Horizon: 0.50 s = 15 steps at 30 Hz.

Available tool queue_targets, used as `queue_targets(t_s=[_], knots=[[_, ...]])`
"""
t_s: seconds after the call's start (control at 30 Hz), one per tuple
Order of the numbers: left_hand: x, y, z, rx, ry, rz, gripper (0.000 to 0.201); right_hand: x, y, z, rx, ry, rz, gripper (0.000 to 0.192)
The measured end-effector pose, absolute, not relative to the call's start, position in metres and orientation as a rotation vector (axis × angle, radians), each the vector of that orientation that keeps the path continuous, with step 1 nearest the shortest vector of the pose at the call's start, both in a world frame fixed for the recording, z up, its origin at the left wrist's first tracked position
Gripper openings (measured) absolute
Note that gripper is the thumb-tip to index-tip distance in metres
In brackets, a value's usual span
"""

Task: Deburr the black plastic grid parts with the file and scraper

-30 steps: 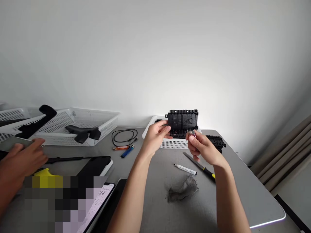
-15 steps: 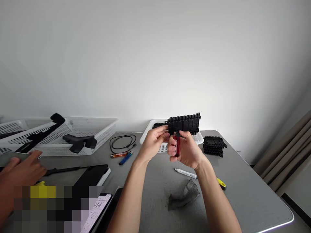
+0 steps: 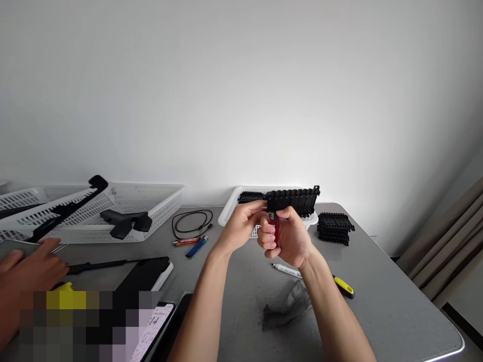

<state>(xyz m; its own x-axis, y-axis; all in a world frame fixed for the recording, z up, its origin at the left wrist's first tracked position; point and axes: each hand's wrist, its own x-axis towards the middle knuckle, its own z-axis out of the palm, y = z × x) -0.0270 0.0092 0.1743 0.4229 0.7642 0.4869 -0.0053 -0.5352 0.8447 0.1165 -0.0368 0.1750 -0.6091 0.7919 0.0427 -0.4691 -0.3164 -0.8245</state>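
My left hand (image 3: 243,223) pinches the left end of a black ribbed plastic part (image 3: 294,201), which is raised above the table with its scalloped edge up. In my right hand (image 3: 289,234) a red lighter (image 3: 276,229) stands upright, its metal top just under the part's lower left edge. The thumb lies by the lighter's top and the fingers wrap its body. Whether a flame burns I cannot tell. Behind the part, a white basket (image 3: 227,208) holds more black ribbed pieces (image 3: 251,197). To the right lies a stack of similar black parts (image 3: 335,229).
On the table (image 3: 385,301) are a grey cloth (image 3: 285,309), a white marker (image 3: 287,270), a yellow-handled tool (image 3: 344,286), orange (image 3: 187,242) and blue (image 3: 196,247) lighters and a black cable (image 3: 192,223). At left, another person's hand (image 3: 41,266) is near a large white basket (image 3: 166,206).
The black part and the lighter have shifted slightly lower in view. The part has also moved a little right and tilts more. My right thumb has come down toward the lighter's top.
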Motion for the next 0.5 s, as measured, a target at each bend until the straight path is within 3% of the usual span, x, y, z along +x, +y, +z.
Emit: queue_targets(t_s=[0.5], knots=[[-0.0239,0.0070,0.1757,1.907,0.652,1.191,0.017,0.1181,-0.0389,0.1765,-0.474,-1.063,1.906,0.025]])
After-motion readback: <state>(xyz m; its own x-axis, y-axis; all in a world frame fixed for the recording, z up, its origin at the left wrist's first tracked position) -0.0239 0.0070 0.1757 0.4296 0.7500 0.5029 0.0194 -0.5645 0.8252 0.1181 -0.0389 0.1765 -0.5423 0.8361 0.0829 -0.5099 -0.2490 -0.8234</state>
